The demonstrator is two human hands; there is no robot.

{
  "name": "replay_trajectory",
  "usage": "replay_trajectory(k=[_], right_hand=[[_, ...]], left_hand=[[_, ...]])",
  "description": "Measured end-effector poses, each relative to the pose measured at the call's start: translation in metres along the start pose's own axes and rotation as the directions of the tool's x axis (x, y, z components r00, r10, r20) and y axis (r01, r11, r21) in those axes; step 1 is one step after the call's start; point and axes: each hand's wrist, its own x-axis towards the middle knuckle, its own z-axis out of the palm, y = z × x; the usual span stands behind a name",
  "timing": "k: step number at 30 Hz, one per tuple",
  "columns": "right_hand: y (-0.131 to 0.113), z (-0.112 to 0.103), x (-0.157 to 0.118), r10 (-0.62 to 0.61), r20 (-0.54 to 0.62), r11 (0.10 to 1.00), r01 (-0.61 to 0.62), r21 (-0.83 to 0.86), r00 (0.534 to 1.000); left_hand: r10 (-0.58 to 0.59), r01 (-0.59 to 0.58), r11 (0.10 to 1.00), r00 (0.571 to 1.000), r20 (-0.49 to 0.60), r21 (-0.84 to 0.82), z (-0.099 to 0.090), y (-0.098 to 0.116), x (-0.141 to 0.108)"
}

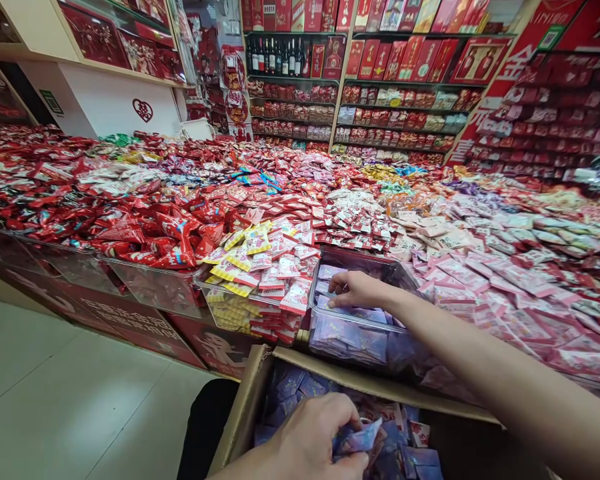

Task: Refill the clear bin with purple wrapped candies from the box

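My left hand (325, 433) is inside an open cardboard box (247, 393), its fingers closed round purple packets (363, 437). More purple packets (423, 460) and a few red and white ones lie beneath it. Farther forward, my right hand (353, 290) is in a clear plastic bin (405, 270), resting just over the purple packets (337, 333) there. Its fingers are curled, and whether anything is between them is too small to tell. The bin stands directly beyond the box.
Yellow and red packets (285, 267) heap in the bin to the left, with red packets (175, 233) beyond. Pink packets (510, 293) are piled at the right, under my right forearm. Stocked shelves (337, 83) stand behind. A dark knee (205, 427) is beside the box.
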Motion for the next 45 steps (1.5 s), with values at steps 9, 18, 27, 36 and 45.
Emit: replay_trajectory(k=[9, 18, 27, 36, 45], right_hand=[[-0.005, 0.005, 0.01, -0.027, -0.103, 0.989, 0.011, -0.148, 0.994], [0.012, -0.013, 0.0, 0.384, -0.131, 0.829, -0.404, -0.387, 0.914], [0.004, -0.003, 0.006, 0.136, -0.105, 0.971, -0.153, -0.186, 0.985], [0.006, 0.004, 0.008, 0.082, -0.042, 0.98, -0.089, -0.178, 0.996], [0.0, 0.004, 0.009, 0.175, -0.068, 0.936, -0.187, -0.299, 0.982]], left_hand=[[0.009, -0.011, 0.999, 0.999, 0.038, 0.049, 0.002, -0.006, -0.001], [0.107, -0.113, 0.99, 0.991, 0.081, 0.079, 0.004, -0.013, -0.002], [0.119, -0.132, 0.982, 0.988, 0.1, 0.137, 0.003, -0.009, -0.003], [0.117, -0.139, 0.972, 0.986, 0.122, 0.191, 0.003, -0.01, -0.005], [0.21, -0.257, 0.94, 0.954, 0.215, 0.222, 0.014, -0.034, -0.001]])
